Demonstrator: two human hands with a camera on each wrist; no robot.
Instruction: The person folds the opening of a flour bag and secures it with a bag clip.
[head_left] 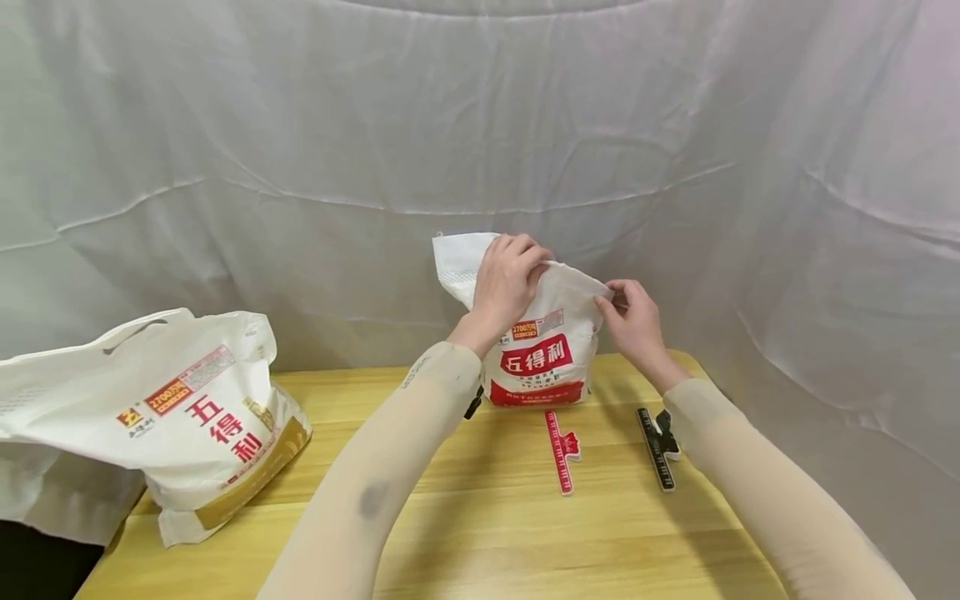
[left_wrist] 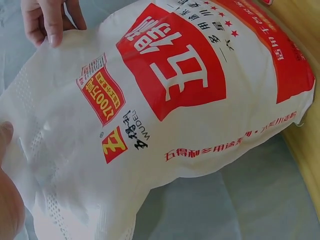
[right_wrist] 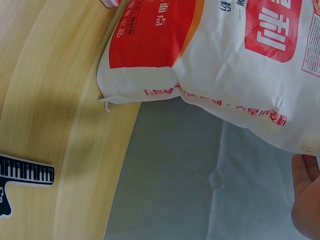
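Note:
A white flour bag [head_left: 536, 367] with red panels stands upright at the table's back edge, its top part folding over and its top left corner sticking up. My left hand [head_left: 510, 279] grips the bag's upper edge near the middle; in the left wrist view its thumb [left_wrist: 9, 200] lies on the white plastic. At the upper right edge, my right hand [head_left: 633, 321] pinches the bag between thumb and fingers. The right wrist view shows the fingers [right_wrist: 303, 172] of that hand at the bag's side, partly behind it.
A red clip [head_left: 558, 454] lies before the bag on the wooden table [head_left: 480, 533], and a black clip [head_left: 656, 450] lies farther right. Another black object [head_left: 473, 404] shows beside my left sleeve. A second flour bag [head_left: 217, 433] leans at the left. Grey cloth [head_left: 375, 167] hangs behind.

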